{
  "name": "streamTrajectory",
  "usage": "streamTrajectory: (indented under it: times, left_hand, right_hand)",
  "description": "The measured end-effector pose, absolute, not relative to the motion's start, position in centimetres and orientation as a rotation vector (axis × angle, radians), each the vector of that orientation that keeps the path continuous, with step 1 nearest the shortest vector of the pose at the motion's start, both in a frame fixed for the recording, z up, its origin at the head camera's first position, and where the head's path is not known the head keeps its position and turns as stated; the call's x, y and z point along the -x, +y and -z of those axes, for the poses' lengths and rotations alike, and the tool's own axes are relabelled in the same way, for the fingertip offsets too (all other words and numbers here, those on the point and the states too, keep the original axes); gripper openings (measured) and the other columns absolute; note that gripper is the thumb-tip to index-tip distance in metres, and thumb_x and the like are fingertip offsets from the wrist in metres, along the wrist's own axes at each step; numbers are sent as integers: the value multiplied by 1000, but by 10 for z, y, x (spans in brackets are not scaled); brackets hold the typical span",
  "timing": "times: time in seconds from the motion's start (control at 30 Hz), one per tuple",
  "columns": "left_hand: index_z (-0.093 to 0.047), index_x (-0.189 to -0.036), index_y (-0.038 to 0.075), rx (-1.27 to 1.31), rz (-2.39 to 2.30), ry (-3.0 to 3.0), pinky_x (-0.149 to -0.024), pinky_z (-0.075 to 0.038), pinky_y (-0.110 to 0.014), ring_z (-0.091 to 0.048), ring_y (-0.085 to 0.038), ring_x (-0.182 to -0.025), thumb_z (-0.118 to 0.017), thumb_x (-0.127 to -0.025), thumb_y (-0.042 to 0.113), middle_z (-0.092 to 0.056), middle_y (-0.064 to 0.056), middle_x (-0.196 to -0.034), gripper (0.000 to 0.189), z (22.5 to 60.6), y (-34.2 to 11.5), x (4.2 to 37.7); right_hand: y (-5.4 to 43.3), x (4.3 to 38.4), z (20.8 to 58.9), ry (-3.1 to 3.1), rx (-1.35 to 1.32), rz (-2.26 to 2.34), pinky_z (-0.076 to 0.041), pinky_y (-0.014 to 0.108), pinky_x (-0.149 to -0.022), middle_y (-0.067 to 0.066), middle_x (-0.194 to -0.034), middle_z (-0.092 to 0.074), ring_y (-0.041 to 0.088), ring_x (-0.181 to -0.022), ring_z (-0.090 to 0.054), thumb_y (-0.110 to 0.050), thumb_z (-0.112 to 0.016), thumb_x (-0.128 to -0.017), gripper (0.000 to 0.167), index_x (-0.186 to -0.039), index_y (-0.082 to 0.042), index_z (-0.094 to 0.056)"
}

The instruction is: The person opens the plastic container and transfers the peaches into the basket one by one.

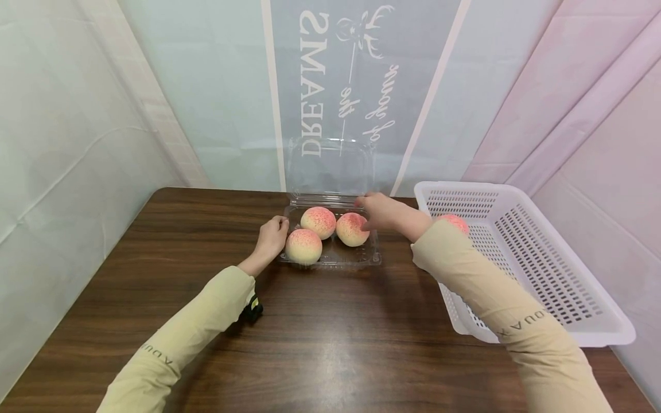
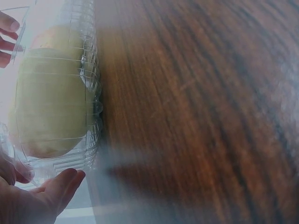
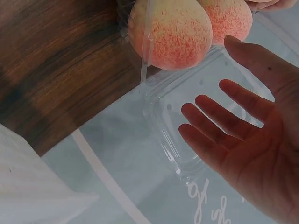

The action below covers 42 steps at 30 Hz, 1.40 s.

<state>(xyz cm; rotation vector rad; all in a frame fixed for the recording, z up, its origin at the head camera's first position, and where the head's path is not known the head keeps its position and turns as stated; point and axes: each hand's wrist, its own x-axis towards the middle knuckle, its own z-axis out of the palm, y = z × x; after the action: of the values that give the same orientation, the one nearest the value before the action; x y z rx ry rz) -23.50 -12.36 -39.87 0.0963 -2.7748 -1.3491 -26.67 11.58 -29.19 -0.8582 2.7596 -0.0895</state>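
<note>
A clear plastic clamshell container (image 1: 335, 261) lies near the table's back edge, its lid (image 1: 330, 166) raised behind it. Inside sit three pink-and-cream peaches: one at front left (image 1: 303, 246), one at back left (image 1: 318, 222) and one at right (image 1: 352, 230). My left hand (image 1: 272, 236) pinches the container's left edge; in the left wrist view its thumb (image 2: 65, 184) lies along the plastic wall. Over the container's right side is my right hand (image 1: 384, 213), close to the right peach. The right wrist view shows its fingers (image 3: 210, 140) extended and apart, holding nothing.
A white perforated plastic basket (image 1: 560, 229) stands to the right, with another peach (image 1: 454, 222) in it, partly hidden by my right sleeve. A printed cloth (image 1: 351, 69) hangs right behind the wooden table (image 1: 320, 355). A small black object (image 1: 251, 310) shows by my left sleeve.
</note>
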Motion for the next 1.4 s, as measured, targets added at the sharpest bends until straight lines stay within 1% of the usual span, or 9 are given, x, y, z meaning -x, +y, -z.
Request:
streamTrajectory:
  times: [0.13,0.37,0.6,0.8,0.97,1.1,1.23,1.4]
  left_hand:
    - [-51,-119,-8,-92,1352,-2775,-52,-37,-25,-44,-15,-57,-35,-99,17,-56,-15,-81,35,398,-123,235]
    - [-50,-119,-8,-91,1347,-2771,-53,-38,-26,-45,-16,-60,-35,-99,16,-56,-16,-85,35,398,-124,234]
    - [-51,-118,-8,-98,1348,-2764,-54,-38,-26,-46,-17,-62,-35,-99,16,-56,-16,-84,35,399,-123,235]
    - [-52,-116,-8,-95,1340,-2758,-56,-39,-27,-48,-19,-66,-36,-99,16,-57,-17,-86,34,398,-123,234]
    - [-52,-116,-8,-87,1345,-2765,-54,-38,-27,-47,-18,-64,-35,-99,16,-56,-16,-85,33,397,-123,234]
    - [-52,-116,-8,-85,1355,-2768,-53,-38,-26,-46,-17,-62,-35,-99,16,-56,-16,-84,33,397,-123,233]
    - [-52,-116,-7,-90,1360,-2767,-54,-38,-26,-47,-18,-64,-35,-99,16,-56,-16,-87,33,398,-123,234]
    - [-52,-116,-7,-94,1356,-2769,-54,-38,-26,-47,-18,-64,-35,-99,16,-57,-17,-87,33,399,-123,234]
  right_hand:
    - [115,268,295,2752,861,153,-40,42,-89,20,-121,-52,32,-109,-48,-13,-69,-79,50,-123,3,-51]
    - [113,272,304,2733,871,195,-42,40,-85,19,-116,-55,29,-104,-51,-11,-66,-79,46,-121,3,-53]
    - [110,277,314,2740,829,193,-42,38,-85,17,-117,-55,28,-105,-50,-10,-65,-77,47,-121,1,-53]
    - [108,278,322,2739,837,178,-42,37,-82,17,-113,-55,27,-100,-50,-13,-67,-76,47,-120,1,-53]
    - [107,279,326,2748,833,163,-42,37,-79,16,-107,-54,27,-95,-49,-15,-68,-76,47,-119,1,-53]
    - [107,279,329,2754,828,166,-41,38,-81,18,-112,-54,28,-99,-49,-14,-68,-76,49,-120,2,-51]
    - [105,279,331,2738,790,174,-41,39,-83,20,-121,-49,29,-104,-47,-13,-67,-77,54,-125,1,-48]
    - [102,278,333,2733,750,155,-41,38,-84,19,-123,-48,28,-107,-47,-12,-67,-77,58,-129,-1,-45]
